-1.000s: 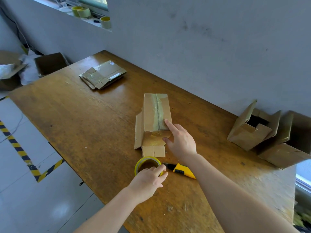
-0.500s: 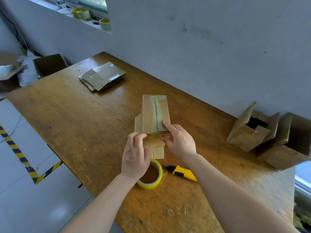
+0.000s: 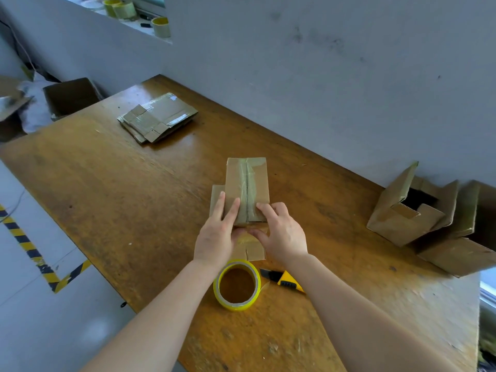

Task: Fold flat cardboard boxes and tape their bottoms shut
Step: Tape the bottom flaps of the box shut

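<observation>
A small cardboard box [image 3: 247, 181] stands on the wooden table [image 3: 120, 189], its taped bottom facing up with a strip of clear tape along the seam. My left hand [image 3: 217, 234] lies on the box's near left part with straight fingers pressing on the top. My right hand [image 3: 281, 232] presses on the near right part, fingers spread over the tape end. A yellow roll of tape [image 3: 237, 284] lies flat on the table just in front of the box, untouched. Beside it lies a yellow utility knife [image 3: 284, 280].
A stack of flat cardboard boxes [image 3: 158, 116] lies at the far left of the table. Folded boxes [image 3: 408, 208] lean against the grey wall at the right. Tape rolls [image 3: 161, 26] sit on the window ledge. An open carton [image 3: 71, 96] stands on the floor beyond the table's left end.
My left hand let go of the tape roll, which now lies flat on the table, and moved up onto the box. My right hand stayed on the box.
</observation>
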Demonstrator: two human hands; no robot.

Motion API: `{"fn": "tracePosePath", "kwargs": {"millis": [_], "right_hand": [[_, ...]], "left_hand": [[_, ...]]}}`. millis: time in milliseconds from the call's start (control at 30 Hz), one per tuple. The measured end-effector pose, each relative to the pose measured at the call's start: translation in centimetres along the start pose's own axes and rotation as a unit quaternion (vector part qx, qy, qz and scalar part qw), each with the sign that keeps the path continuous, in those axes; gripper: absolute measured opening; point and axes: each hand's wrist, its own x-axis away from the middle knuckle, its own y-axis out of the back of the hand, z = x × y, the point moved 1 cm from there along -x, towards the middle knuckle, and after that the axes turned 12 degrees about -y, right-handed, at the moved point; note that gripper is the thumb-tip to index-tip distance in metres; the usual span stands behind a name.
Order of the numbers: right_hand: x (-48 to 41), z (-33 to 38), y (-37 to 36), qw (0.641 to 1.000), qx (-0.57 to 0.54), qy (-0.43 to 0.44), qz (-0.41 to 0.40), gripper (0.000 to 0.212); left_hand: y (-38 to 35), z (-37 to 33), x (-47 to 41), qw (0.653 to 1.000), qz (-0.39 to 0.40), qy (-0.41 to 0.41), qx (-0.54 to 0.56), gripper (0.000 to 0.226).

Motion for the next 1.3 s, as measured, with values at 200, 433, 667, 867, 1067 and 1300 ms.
{"fn": "tracePosePath", "kwargs": {"millis": [200, 433, 667, 867, 1067, 1300], "right_hand": [[-0.4, -0.1, -1.5, 0.997, 0.075, 0.015, 0.005, 0.061], [-0.8, -0.5, -0.8, 0.999, 0.02, 0.047, -0.007, 0.064], [-0.3, 0.3, -1.7, 0.998, 0.051, 0.019, -0.016, 0.061], [-0.6, -0.2, -1.6, 0.999, -0.027, -0.001, 0.017, 0.07], [-1.2, -1.4, -0.5, 0.919, -0.307, -0.232, 0.086, 0.049], [-1.9, -0.7, 2.4, 0.748, -0.51, -0.389, 0.17, 0.045]], "left_hand": [[-0.2, 0.8, -0.2, 1.0, 0.008, -0.021, 0.002, 0.07], [-0.2, 2.1, -0.2, 0.998, 0.03, -0.048, 0.013, 0.091], [-0.5, 2.2, -0.1, 0.998, 0.008, -0.033, 0.055, 0.082], [-0.4, 1.8, -0.2, 0.996, -0.008, 0.004, 0.089, 0.08], [1.2, 1.9, -1.4, 0.972, -0.102, 0.063, 0.204, 0.082], [2.4, 1.7, -2.1, 0.842, -0.167, 0.181, 0.48, 0.074]]}}
